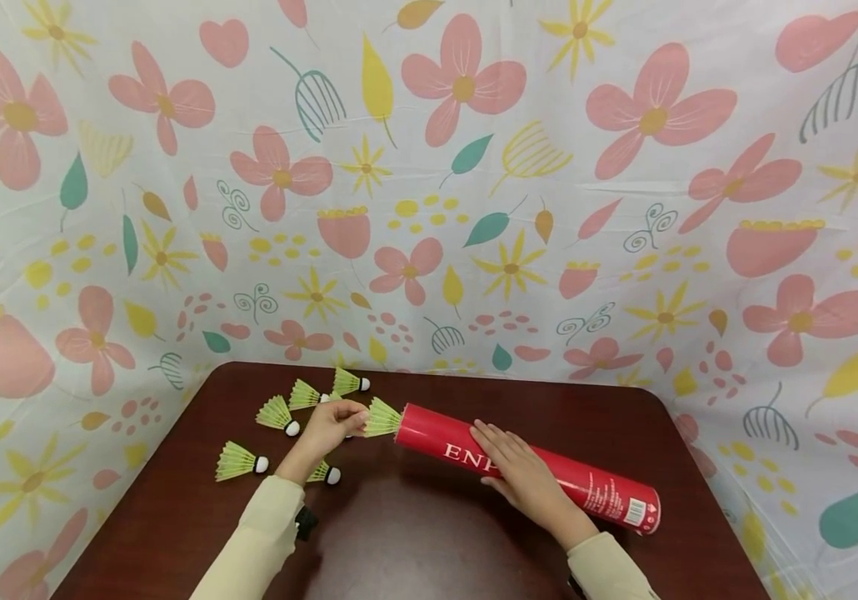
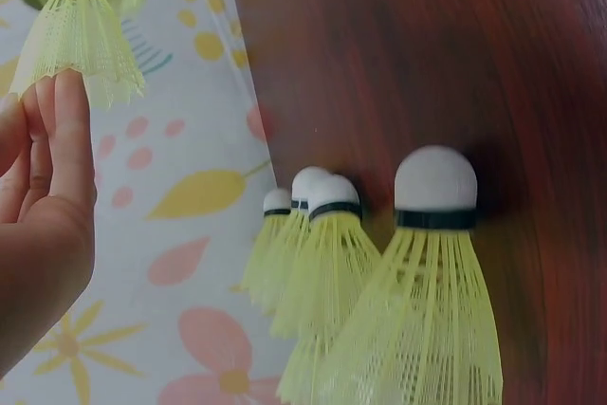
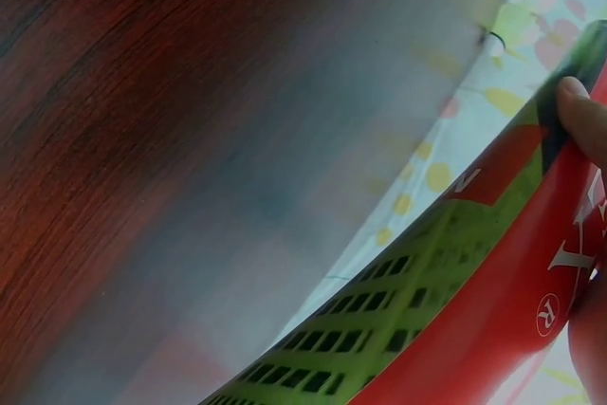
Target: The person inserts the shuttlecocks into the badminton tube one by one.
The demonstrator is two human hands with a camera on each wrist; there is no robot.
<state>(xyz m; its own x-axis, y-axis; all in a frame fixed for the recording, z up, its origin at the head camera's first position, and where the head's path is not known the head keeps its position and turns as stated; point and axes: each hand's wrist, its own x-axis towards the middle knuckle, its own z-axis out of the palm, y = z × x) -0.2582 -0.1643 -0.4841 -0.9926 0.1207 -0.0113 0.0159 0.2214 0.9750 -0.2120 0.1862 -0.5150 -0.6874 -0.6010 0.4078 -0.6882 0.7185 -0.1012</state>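
Observation:
A red tube (image 1: 549,471) lies on the dark wooden table (image 1: 414,533), open end to the left. A yellow-green shuttlecock (image 1: 382,417) sticks skirt-out from that mouth. My left hand (image 1: 330,425) has its straight fingers (image 2: 66,111) against the skirt of this shuttlecock (image 2: 81,35). My right hand (image 1: 519,473) lies over the tube's middle and holds it, one fingertip (image 3: 580,116) on the red tube (image 3: 493,272). Several loose shuttlecocks (image 1: 237,461) lie around the left hand, and three of these shuttlecocks (image 2: 432,272) show close up in the left wrist view.
A floral plastic sheet (image 1: 429,208) hangs as a backdrop behind and beside the table. The table's rounded far edge (image 1: 429,371) runs just behind the shuttlecocks. A small black thing (image 1: 306,522) sits by my left sleeve.

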